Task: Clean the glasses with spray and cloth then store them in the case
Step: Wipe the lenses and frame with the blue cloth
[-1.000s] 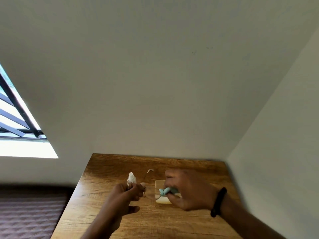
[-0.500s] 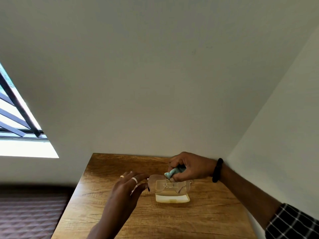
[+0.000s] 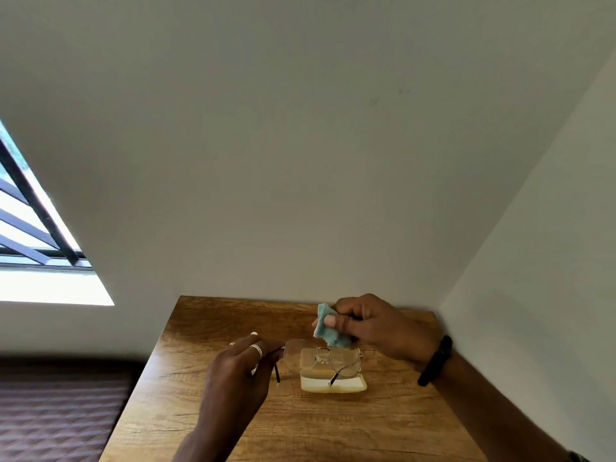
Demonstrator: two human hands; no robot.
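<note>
over the middle of the table (image 3: pixel 333 428), the glasses (image 3: pixel 321 355) are held just above the pale open case (image 3: pixel 333 386), with the lenses toward the far edge and both dark temple tips pointing to the near edge. they are rimless, with thin wire and clear lenses, so they are likely very light, springy at the temples and easy to bend or smear. the safest hold is at the hinge end or the bridge, never on the glass. the left hand (image 3: pixel 236 375), with a ring (image 3: pixel 256 350) on one finger, appears to pinch the frame's left end near the hinge with its fingertips, though the contact itself is partly hidden. the other fingers are loosely extended. the cloth (image 3: pixel 336 340) is small, teal and soft. it crumples freely and should not scratch. the right hand (image 3: pixel 383 328) pinches it between thumb and fingers, above the right lens and toward the far edge, with the cloth's lower corner hanging close to the frame. a dark wristband (image 3: pixel 435 360) sits on that wrist. the case looks rigid and shallow, a steady seat once the temples are folded.
</note>
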